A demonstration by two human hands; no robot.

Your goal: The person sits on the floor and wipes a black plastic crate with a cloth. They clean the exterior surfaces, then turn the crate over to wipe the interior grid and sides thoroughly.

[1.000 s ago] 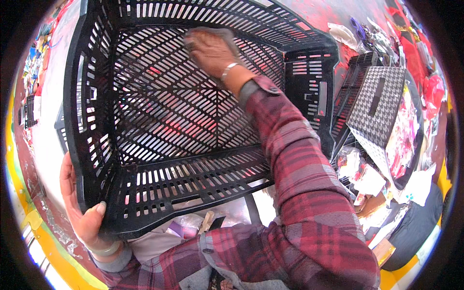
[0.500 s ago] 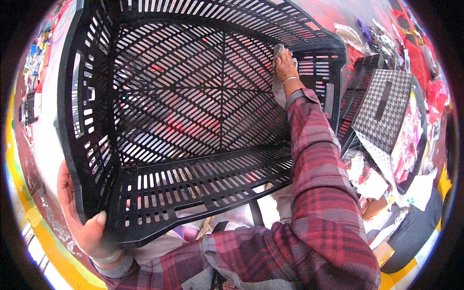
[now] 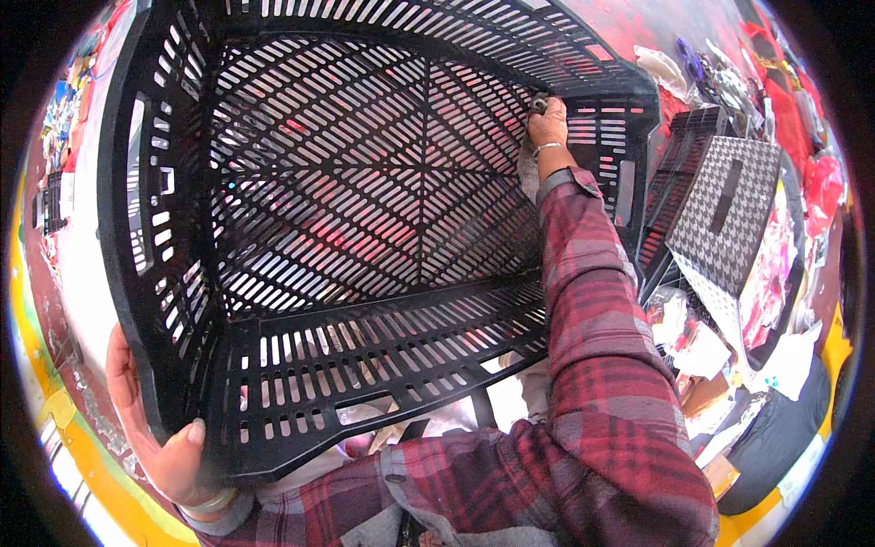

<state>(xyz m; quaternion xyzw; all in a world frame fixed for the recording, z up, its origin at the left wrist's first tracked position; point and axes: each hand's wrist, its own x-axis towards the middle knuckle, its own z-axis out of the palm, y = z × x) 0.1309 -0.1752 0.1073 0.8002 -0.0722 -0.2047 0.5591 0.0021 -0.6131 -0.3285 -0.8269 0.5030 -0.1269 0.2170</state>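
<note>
A large black plastic crate (image 3: 328, 169) with slotted walls and floor fills the middle of the view, its open side toward me. My left hand (image 3: 169, 438) grips the crate's near left corner, thumb over the rim and fingers around the outside. Deep inside, by the right end wall, my right hand (image 3: 550, 126) is closed on a grey cloth (image 3: 529, 169). Part of the cloth hangs down beside my wrist against the crate's floor. My right forearm hides some of the near right part of the crate.
Right of the crate lie a houndstooth-patterned box (image 3: 726, 196), another black slatted crate (image 3: 682, 159) and loose papers and plastic (image 3: 688, 337). Red bags (image 3: 823, 187) are farther right. Assorted small items line the far left edge, and yellow floor stripes (image 3: 82, 456) run along the lower left.
My right hand has gone from lying flat on the cloth to bunching it in closed fingers, shifting slightly right. The crate's left end has tilted slightly lower, with my left hand still on it.
</note>
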